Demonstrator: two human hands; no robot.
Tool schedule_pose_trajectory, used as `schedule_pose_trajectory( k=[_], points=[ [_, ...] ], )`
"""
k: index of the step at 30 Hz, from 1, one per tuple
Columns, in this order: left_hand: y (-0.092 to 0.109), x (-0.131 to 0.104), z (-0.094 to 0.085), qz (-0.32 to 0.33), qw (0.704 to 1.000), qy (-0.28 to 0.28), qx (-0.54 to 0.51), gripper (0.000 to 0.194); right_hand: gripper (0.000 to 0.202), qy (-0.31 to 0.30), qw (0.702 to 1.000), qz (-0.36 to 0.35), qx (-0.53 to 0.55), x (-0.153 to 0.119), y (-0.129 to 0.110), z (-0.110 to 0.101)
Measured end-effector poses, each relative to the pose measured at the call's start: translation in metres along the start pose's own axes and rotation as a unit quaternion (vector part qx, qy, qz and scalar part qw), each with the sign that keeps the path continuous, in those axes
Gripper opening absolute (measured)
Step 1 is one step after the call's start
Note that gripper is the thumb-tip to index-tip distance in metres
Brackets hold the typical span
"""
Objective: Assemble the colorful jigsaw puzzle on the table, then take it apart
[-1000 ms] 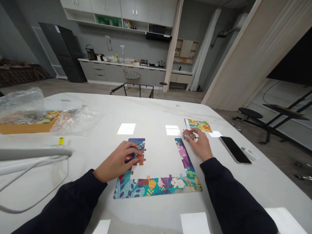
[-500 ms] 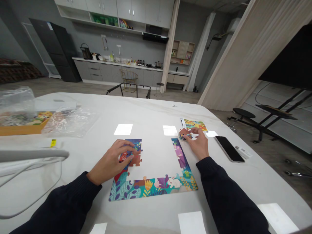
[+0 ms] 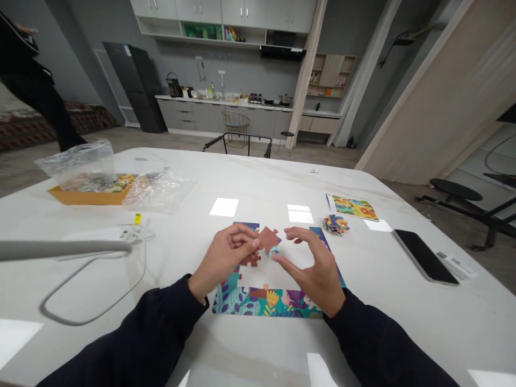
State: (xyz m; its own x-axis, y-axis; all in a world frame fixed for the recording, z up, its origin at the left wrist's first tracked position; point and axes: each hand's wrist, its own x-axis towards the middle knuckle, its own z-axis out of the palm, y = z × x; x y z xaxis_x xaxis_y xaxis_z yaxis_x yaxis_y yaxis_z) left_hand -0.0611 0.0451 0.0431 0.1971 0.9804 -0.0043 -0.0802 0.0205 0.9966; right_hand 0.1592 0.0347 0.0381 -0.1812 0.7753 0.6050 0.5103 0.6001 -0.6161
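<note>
Piece [image 3: 268, 238]: brown back side up, lifted above the table [image 3: 250, 177], over the open middle of the puzzle frame [image 3: 262, 302]. Left hand [image 3: 226, 257] pinches its left edge between thumb and fingertips. Right hand [image 3: 312, 271] is just right of it, fingers spread and curled, thumb tip at or very near the piece's lower right corner; contact there cannot be settled from this angle.

Risks, as judged:
- The piece shows its blank side, so tabs could be matched wrongly if it is set down unturned.
- The grip is by one edge only; if the hands change hold badly the piece could slip and drop onto the frame, knocking the joined border pieces apart.
- A second brown piece [image 3: 250, 259] sits under the left fingers at the frame's left arm; the left wrist could drag it.

Further out: a small pile of loose pieces [image 3: 335, 224] far right of the hands, a picture card [image 3: 353, 207] beyond it, a phone [image 3: 424, 263] at right. Bagged tray [image 3: 91, 188] far left; cable [image 3: 92, 301] near left.
</note>
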Motion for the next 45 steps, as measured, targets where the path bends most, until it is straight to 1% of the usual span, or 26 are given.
schedule_pose_trajectory(
  k=[3,5,6,10,13,17,20,25,29,31,35,37,39,40,42,43,44,45],
  points=[
    [0.01,0.001,-0.024,-0.019,0.99,-0.086,0.109,0.028,0.024,-0.039,0.999,0.02,-0.015,0.002,0.011,-0.004],
    [0.011,0.0,-0.033,-0.04,0.974,-0.137,0.174,0.021,0.018,-0.089,0.995,0.029,-0.019,0.001,0.018,-0.004],
    [0.011,-0.001,-0.036,-0.05,0.968,-0.152,0.193,0.018,0.017,-0.117,0.993,0.029,-0.016,-0.001,0.021,-0.003],
    [0.001,-0.002,-0.036,-0.055,0.957,-0.161,0.233,0.01,0.022,-0.21,0.978,0.007,0.013,-0.007,0.026,0.002],
    [-0.005,-0.001,-0.036,-0.05,0.95,-0.152,0.268,0.007,0.03,-0.245,0.969,-0.018,0.03,-0.009,0.025,0.004],
    [-0.008,-0.001,-0.038,-0.035,0.938,-0.131,0.319,0.006,0.035,-0.263,0.964,-0.029,0.037,-0.008,0.025,0.005],
    [-0.009,-0.001,-0.04,-0.019,0.929,-0.131,0.347,0.005,0.036,-0.266,0.963,-0.032,0.037,-0.009,0.026,0.005],
    [-0.009,-0.002,-0.04,0.044,0.906,-0.143,0.395,0.006,0.035,-0.265,0.963,-0.032,0.037,-0.009,0.028,0.006],
    [-0.007,-0.004,-0.034,0.073,0.898,-0.172,0.398,0.021,0.034,-0.27,0.962,-0.033,0.028,-0.009,0.03,0.005],
    [-0.008,-0.004,-0.032,0.072,0.897,-0.168,0.402,0.028,0.034,-0.272,0.961,-0.038,0.024,-0.01,0.031,0.006],
    [-0.011,-0.003,-0.031,0.055,0.898,-0.155,0.407,0.034,0.032,-0.27,0.961,-0.048,0.023,-0.013,0.029,0.009],
    [-0.011,-0.002,-0.032,0.048,0.897,-0.151,0.412,0.035,0.032,-0.264,0.963,-0.044,0.018,-0.011,0.029,0.007],
    [-0.012,-0.002,-0.032,0.042,0.895,-0.15,0.418,0.032,0.034,-0.23,0.973,-0.025,-0.002,-0.003,0.037,-0.003],
    [-0.012,-0.003,-0.033,0.039,0.895,-0.149,0.419,0.029,0.034,-0.194,0.981,-0.007,-0.022,0.002,0.045,-0.011],
    [-0.015,-0.003,-0.034,0.037,0.896,-0.148,0.417,0.016,0.032,-0.089,0.992,0.044,-0.079,0.014,0.069,-0.033],
    [-0.016,-0.002,-0.035,0.032,0.896,-0.142,0.419,0.009,0.031,-0.026,0.991,0.072,-0.112,0.02,0.083,-0.046],
    [-0.017,-0.001,-0.036,0.029,0.894,-0.135,0.426,0.006,0.033,0.024,0.985,0.095,-0.14,0.024,0.099,-0.058],
    [-0.019,0.0,-0.038,0.039,0.89,-0.133,0.435,0.007,0.035,0.068,0.979,0.105,-0.16,0.026,0.114,-0.07]
  ],
)
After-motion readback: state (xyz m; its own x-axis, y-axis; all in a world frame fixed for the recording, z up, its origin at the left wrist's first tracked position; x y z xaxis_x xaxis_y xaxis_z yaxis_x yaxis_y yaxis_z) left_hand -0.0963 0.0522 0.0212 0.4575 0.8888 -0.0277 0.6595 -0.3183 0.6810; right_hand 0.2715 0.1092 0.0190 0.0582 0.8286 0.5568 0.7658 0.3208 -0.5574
